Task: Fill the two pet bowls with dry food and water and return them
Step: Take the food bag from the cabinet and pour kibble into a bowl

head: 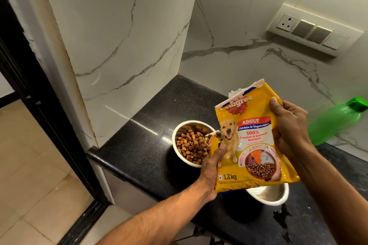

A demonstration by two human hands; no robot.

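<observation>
Nearest the camera, both forearms reach in over the black granite counter (143, 145); the left hand (212, 167) pinches the lower left edge of the yellow Pedigree dry-food bag (253, 145), thumb on the printed face; the right hand (288, 125) is curled round the bag's upper right edge, thumb on the front; the bag is held off the counter, tilted, its torn top pointing up and away. Directly beneath the bag sits the second steel bowl (272, 195), mostly hidden; the visible part of its inside looks bare, though whether it holds water cannot be told; a few dark wet patches (282, 217) lie on the counter just beside it. Further back and to the left, the first steel bowl (191, 143) stands on the counter holding a heap of kibble (192, 145). Judgement: the dry-food portion appears done; water for the other bowl and the return of both bowls appear outstanding. Further right, a green bottle (336, 121) stands against the marble wall (123, 36), well apart from the bowls. Clearance: the filled bowl sits near the rounded front edge of the counter, with a floor drop to the left; open counter remains behind the bowls toward the corner; a switch panel (314, 30) is mounted on the wall above.
</observation>
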